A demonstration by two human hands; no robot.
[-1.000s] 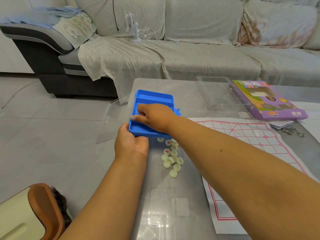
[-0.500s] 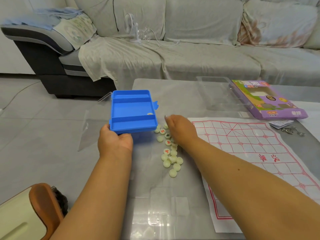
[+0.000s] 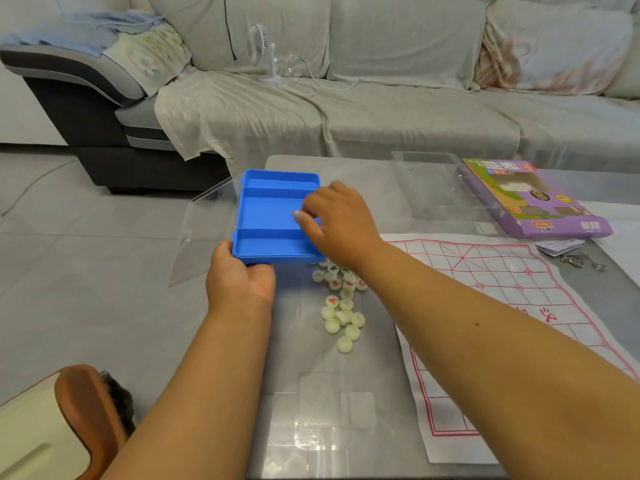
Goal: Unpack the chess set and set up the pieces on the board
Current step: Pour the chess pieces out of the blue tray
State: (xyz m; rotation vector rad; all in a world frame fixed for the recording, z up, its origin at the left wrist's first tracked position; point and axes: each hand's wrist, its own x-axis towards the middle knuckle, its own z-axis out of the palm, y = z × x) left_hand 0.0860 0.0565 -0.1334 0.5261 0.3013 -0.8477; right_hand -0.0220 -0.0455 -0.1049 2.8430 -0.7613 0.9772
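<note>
A glass table (image 3: 329, 420) stands on a grey tiled floor (image 3: 69, 271) before a grey sofa (image 3: 381, 109) with a small fan (image 3: 260, 50). The left hand (image 3: 239, 282) grips the near edge of the blue tray (image 3: 270, 220); the right hand (image 3: 341, 221), fingers curled, reaches into it, its hold unclear. Pale pieces (image 3: 341, 306) lie beside the paper board (image 3: 512, 306).

We see two bare forearms reaching in from the bottom edge, with no sleeve, watch, ring or bracelet showing on either. The left hand (image 3: 239, 282) and the right hand (image 3: 341, 221) are ungloved. The right forearm carries a small dark mole partway along its upper side.
</note>
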